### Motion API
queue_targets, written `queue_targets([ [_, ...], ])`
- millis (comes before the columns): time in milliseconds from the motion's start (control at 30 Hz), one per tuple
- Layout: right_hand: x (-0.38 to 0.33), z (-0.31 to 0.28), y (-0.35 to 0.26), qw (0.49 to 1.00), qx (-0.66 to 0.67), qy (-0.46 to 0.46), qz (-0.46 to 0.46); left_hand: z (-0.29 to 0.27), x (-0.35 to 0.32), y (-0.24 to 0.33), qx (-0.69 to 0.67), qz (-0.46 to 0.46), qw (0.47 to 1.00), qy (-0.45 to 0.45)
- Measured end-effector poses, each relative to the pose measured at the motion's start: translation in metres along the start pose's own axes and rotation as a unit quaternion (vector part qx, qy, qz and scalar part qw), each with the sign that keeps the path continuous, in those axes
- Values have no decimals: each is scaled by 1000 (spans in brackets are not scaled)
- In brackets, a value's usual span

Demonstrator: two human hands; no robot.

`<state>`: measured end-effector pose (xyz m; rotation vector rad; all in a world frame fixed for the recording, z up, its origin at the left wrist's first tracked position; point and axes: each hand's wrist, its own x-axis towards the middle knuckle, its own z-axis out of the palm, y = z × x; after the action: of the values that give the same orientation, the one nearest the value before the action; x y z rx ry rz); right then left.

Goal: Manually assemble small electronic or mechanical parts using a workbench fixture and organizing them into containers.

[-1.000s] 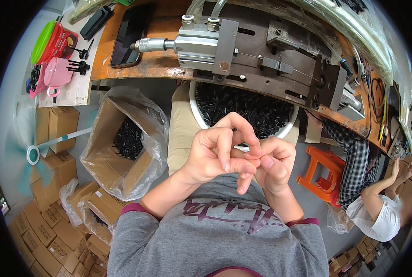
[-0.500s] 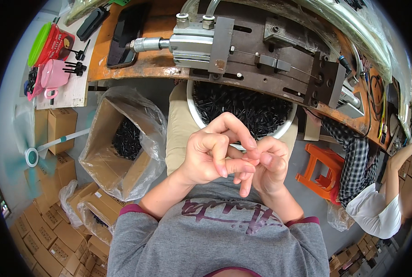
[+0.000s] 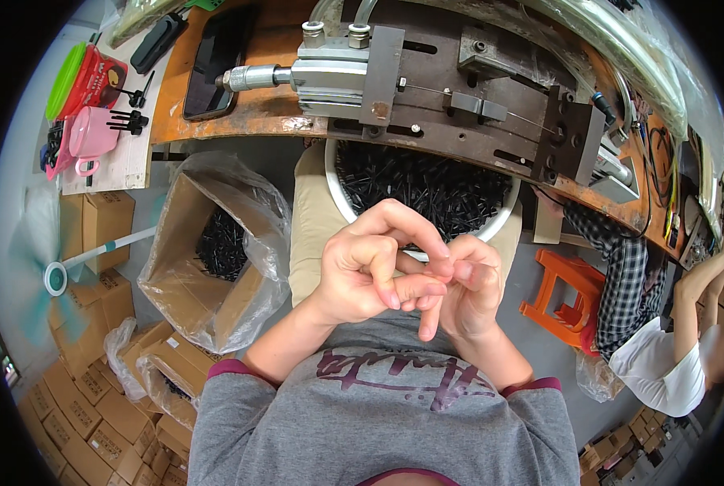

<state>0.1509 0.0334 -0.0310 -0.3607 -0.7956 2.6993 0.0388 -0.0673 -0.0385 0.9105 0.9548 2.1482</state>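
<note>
grey cloth is your t-shirt [image 3: 386,405], and in front of it your two hands meet at the fingertips. your left hand [image 3: 362,271] is half curled, index finger arched and thumb stretched toward your right, with a gap between them along most of their length. your right hand [image 3: 474,296] is bent inward, its thumb and forefinger drawn close together against the left fingertips. whether you have anything tiny between those tips, i cannot tell.

just beyond your hands is the white-rimmed basin [image 3: 335,186], heaped with thin black parts [image 3: 422,186], below the front edge of the wooden bench [image 3: 285,125]; your beige trousers [image 3: 307,219] show beside it. on the bench you have a metal fixture [image 3: 427,77] with a silver cylinder [image 3: 333,81] at its left end, and a dark phone [image 3: 212,69] farther left.

to your left, an open cardboard box [image 3: 179,235] with clear plastic about it holds dark pieces [image 3: 220,243]. to your right, an orange stool [image 3: 572,266] stands near a co-worker [image 3: 666,373] in white.
</note>
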Motion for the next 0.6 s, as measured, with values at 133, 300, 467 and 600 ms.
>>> queue_targets([
  [133, 0, -3, -2, 1000, 14, -13, 17, -1, 0, 0, 14, 13, 1000, -15],
  [300, -2, -2, 3, 999, 43, 14, 14, -1, 0, 1, 38, 16, 999, -19],
  [467, -2, 4, 8, 996, 91, 19, 3, 1, 1, -2, 19, 26, 999, -5],
  [600, 1, 3, 3, 994, 99, -30, 26, -3, 2, -1, -22, 14, 1000, 4],
])
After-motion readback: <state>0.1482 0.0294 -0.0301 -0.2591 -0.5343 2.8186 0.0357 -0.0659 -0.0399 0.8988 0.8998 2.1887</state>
